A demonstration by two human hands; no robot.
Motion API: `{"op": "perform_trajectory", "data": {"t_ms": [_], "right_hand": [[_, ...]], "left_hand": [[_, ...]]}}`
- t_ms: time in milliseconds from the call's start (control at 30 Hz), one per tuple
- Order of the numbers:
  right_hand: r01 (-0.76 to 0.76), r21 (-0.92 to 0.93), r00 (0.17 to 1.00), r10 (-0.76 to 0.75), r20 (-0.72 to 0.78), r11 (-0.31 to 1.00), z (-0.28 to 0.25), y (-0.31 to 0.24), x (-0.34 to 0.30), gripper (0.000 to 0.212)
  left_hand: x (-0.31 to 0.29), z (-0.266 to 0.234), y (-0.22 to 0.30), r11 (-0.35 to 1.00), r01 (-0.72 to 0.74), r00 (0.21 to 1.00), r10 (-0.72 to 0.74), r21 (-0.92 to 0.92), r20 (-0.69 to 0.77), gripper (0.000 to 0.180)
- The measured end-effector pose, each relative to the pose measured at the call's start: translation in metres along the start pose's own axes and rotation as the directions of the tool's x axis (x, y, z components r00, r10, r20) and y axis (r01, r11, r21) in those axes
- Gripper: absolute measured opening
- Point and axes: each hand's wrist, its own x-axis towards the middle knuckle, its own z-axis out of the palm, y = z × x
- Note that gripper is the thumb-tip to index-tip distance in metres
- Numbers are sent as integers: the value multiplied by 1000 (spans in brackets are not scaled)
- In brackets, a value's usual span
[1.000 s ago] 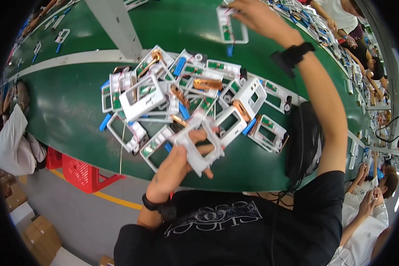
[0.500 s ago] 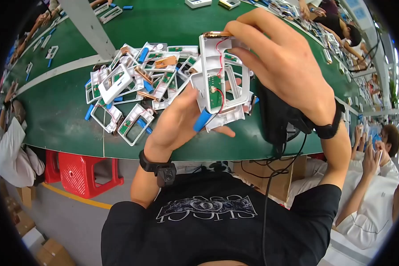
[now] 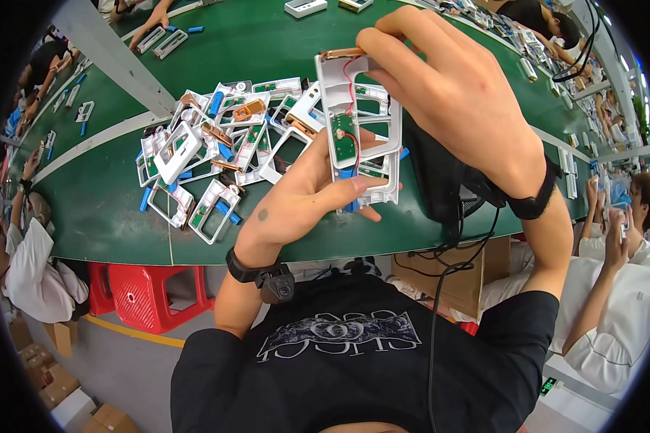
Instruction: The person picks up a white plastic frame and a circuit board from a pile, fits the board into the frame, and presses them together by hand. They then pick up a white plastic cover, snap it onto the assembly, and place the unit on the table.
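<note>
1. since half a second ago, the left hand (image 3: 296, 202) has brought its thumb across the blue cell (image 3: 347, 173), which hung clear of it then.
2. the right hand (image 3: 462, 94) pinches the white frame (image 3: 331, 90) at its top end, beside a copper strip (image 3: 341, 53).
3. the left hand grasps a second frame (image 3: 392, 180) behind the first one's lower end.
4. both frames are held above the worktop (image 3: 108, 209), the first showing its green board (image 3: 345, 137).
5. a pile (image 3: 231, 137) of similar parts lies left of them, a black bag (image 3: 433, 166) to the right.
</note>
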Motion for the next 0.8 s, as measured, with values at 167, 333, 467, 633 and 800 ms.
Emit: {"op": "perform_trajectory", "data": {"t_ms": [167,333,467,633,800], "right_hand": [[-168,141,985,172,-22,976,-5,-9,-5,22],[-111,-87,989,101,-108,990,-11,-12,-9,17],[-492,-199,675,516,528,848,-45,-41,18,27],[-504,-238,645,546,535,830,-45,-42,12,26],[-530,-262,610,577,543,807,-44,-43,0,25]], "left_hand": [[7,2,-3,999,29,999,-29,22,-30,50],[12,3,-7,999,-1,994,6,46,-108,46],[16,-1,-8,998,-6,990,14,57,-138,44],[21,-8,-14,999,0,989,6,38,-148,46],[23,-8,-11,999,29,994,-25,38,-105,49]]}}
